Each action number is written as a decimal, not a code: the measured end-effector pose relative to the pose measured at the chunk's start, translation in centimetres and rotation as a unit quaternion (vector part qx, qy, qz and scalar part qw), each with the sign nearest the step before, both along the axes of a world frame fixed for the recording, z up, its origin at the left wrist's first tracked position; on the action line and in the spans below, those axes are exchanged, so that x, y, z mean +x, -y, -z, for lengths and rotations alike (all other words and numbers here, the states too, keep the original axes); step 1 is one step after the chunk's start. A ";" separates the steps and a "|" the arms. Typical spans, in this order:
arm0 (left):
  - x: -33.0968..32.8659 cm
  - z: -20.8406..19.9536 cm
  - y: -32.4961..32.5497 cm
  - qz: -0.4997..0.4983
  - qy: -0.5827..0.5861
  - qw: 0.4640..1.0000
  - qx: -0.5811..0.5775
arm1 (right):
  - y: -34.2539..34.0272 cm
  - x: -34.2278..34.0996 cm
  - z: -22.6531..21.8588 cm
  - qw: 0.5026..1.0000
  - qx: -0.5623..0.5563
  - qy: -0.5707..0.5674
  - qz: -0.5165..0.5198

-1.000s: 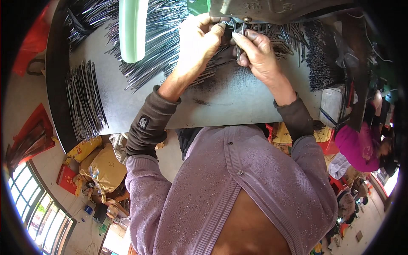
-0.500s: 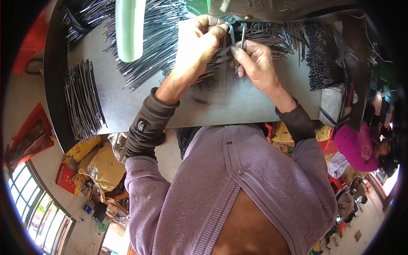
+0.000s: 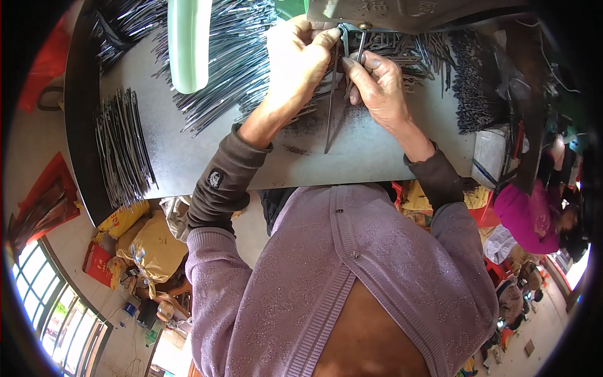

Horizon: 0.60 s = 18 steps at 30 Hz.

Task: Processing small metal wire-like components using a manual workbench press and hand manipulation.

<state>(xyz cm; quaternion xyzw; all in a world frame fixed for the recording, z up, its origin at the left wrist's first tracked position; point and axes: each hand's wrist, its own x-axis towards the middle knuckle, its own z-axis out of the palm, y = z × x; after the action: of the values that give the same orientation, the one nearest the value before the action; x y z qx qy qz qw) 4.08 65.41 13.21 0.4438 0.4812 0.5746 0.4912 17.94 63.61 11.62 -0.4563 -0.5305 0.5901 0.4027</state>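
My left hand (image 3: 300, 60) is closed in a pinch at the lower edge of a metal machine housing (image 3: 377, 14). At its fingertips is the upper end of a thin dark strip (image 3: 331, 103), which slants down over the metal tabletop (image 3: 220, 151). Just to the right, my right hand (image 3: 379, 88) is closed around a slim silvery metal rod (image 3: 360, 47). The rod's upper end comes up to a brass-coloured round knob (image 3: 364, 26) on the housing. Exactly what the left fingertips press against is partly hidden.
Many long dark strips (image 3: 232, 75) lie heaped behind my left hand. A smaller bundle (image 3: 125, 147) sits at the left, and another dark pile (image 3: 474, 81) at the right. A pale green curved bar (image 3: 190, 50) juts over the heap. A white box (image 3: 490, 154) stands at the right edge.
A long dark strip now shows hanging between my hands. My left hand has shifted slightly right, and my right hand has risen a little with the metal rod.
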 end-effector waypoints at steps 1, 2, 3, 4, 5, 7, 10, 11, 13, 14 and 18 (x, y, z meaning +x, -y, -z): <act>0.0 0.1 0.0 0.007 0.015 1.000 -0.003 | 0.0 -0.1 -0.2 1.000 0.001 -0.003 0.000; -0.1 0.1 0.1 0.014 0.031 0.999 -0.007 | 0.0 -0.1 -0.3 1.000 0.002 -0.006 0.000; -0.1 0.1 0.1 0.021 0.047 0.999 -0.010 | 0.0 -0.1 -0.3 1.000 0.002 -0.006 0.003; -0.2 0.1 0.1 0.022 0.040 0.999 -0.013 | 0.0 -0.1 -0.2 1.000 0.003 -0.006 0.005; -0.2 0.1 0.0 0.025 0.034 0.999 -0.014 | 0.0 -0.1 -0.1 1.000 0.005 -0.005 0.009; -0.2 -0.1 0.0 0.030 0.042 0.998 -0.020 | 0.3 -0.4 -0.3 0.999 0.009 -0.021 0.042; -0.1 -0.2 0.2 0.030 0.073 0.997 -0.028 | 0.3 -0.5 -0.5 0.998 0.003 -0.029 0.048; -0.1 -0.1 0.2 0.027 0.075 0.996 -0.027 | 0.3 -0.4 -0.4 0.999 0.000 -0.028 0.044; 0.0 0.0 0.2 0.026 0.080 0.996 -0.025 | 0.2 -0.1 -0.1 0.999 -0.005 -0.026 0.028; -0.1 0.0 0.2 0.026 0.081 0.996 -0.026 | 0.2 0.0 0.0 0.999 -0.009 -0.026 0.020; 0.0 -0.5 0.2 0.019 0.083 0.996 -0.038 | 0.0 0.2 -0.4 1.000 0.004 0.001 0.002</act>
<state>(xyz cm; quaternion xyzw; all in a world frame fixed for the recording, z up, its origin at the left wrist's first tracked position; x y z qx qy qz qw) 4.12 65.19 13.74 0.3845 0.4514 0.5816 0.5569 18.17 63.65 12.05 -0.4563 -0.5323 0.5867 0.4053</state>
